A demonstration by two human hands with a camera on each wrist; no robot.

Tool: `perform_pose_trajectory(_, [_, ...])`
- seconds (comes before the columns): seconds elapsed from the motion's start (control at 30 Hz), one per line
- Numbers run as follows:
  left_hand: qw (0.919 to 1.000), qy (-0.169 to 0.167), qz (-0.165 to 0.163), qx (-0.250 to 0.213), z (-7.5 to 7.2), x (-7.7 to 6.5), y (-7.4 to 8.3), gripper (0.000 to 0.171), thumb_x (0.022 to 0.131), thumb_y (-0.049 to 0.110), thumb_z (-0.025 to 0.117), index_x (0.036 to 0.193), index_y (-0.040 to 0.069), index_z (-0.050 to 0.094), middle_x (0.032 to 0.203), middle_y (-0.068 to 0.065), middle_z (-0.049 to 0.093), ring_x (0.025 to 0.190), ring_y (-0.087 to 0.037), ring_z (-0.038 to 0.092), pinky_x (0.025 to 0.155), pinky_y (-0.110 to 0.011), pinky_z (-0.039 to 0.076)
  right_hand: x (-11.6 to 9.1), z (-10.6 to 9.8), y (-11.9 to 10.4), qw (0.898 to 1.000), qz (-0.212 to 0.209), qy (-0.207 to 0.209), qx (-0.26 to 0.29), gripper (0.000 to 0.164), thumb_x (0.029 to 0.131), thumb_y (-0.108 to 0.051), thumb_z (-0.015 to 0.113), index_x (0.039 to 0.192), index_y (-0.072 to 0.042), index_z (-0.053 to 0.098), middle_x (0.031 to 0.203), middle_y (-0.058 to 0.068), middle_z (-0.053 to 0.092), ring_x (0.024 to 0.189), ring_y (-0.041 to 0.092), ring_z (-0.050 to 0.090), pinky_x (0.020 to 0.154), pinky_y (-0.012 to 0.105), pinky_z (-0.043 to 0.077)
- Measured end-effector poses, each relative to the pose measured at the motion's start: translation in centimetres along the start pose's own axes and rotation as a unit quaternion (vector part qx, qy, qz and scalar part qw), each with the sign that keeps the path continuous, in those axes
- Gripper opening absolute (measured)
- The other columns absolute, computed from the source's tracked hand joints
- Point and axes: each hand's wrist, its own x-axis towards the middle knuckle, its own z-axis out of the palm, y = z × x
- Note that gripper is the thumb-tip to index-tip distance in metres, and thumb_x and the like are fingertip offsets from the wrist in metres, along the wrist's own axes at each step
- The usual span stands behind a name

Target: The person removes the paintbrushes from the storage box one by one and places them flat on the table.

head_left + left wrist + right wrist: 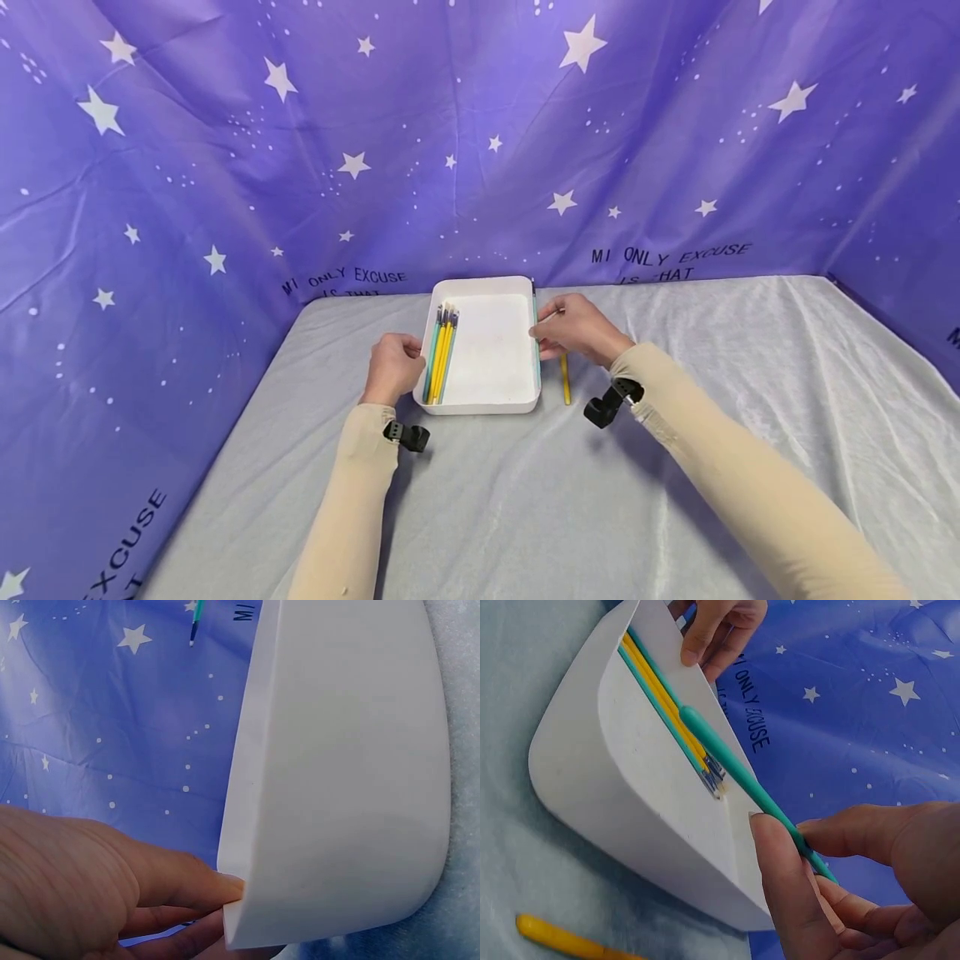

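Observation:
A white rectangular tray (491, 354) stands on the cloth with several yellow and green paintbrushes (442, 354) lying along its left side, bristles pointing away. My left hand (393, 367) pinches the tray's left wall, thumb at the rim (240, 847). Over the right wall, my right hand (576, 327) holds a green paintbrush (739, 772) between thumb and fingers, its rounded handle end towards me. Part of that brush is hidden by the fingers. Beside the tray, under the right hand, lies a yellow paintbrush (566, 383), its far end covered by the hand.
A grey plush cloth (480, 500) covers the table. Purple curtains (465, 100) with white stars and lettering enclose the back and sides, close behind the tray. Black camera mounts (603, 408) sit on both wrists.

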Motion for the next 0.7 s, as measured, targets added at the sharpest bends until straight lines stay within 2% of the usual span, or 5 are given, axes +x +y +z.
perform_pose_trajectory(0.23, [0.9998, 0.005, 0.022, -0.001, -0.1, 0.0, -0.6, 0.027, 0.089, 0.001, 0.061, 0.112, -0.002, 0.074, 0.098, -0.016, 0.072, 0.087, -0.027, 0.067, 0.071, -0.036, 0.055, -0.2, -1.2, 0.9, 1.0, -0.003, 0.004, 0.001, 0.042, 0.093, -0.004, 0.064, 0.132, 0.008, 0.051, 0.106, 0.02, 0.065, 0.077, 0.015, 0.069, 0.077, 0.03, 0.063])
perform_pose_trajectory(0.53, [0.9999, 0.002, 0.013, -0.001, 0.0, 0.1, -0.6, 0.027, 0.089, 0.002, 0.062, 0.113, -0.001, 0.074, 0.1, -0.015, 0.072, 0.088, -0.027, 0.067, 0.072, -0.036, 0.056, -0.5, -2.6, 1.6, 1.0, -0.006, 0.009, -0.012, 0.047, 0.094, -0.006, 0.065, 0.135, 0.01, 0.048, 0.111, 0.023, 0.066, 0.085, 0.019, 0.071, 0.078, 0.028, 0.062])
perform_pose_trajectory(0.7, [0.9999, -0.001, 0.012, -0.003, -0.1, 0.2, -0.5, 0.028, 0.089, 0.003, 0.062, 0.113, -0.001, 0.074, 0.1, -0.015, 0.072, 0.088, -0.027, 0.066, 0.072, -0.035, 0.055, -0.5, -3.2, 2.1, 1.0, -0.003, 0.014, -0.019, 0.04, 0.094, -0.006, 0.066, 0.128, 0.01, 0.052, 0.106, 0.022, 0.069, 0.079, 0.016, 0.071, 0.079, 0.031, 0.062])
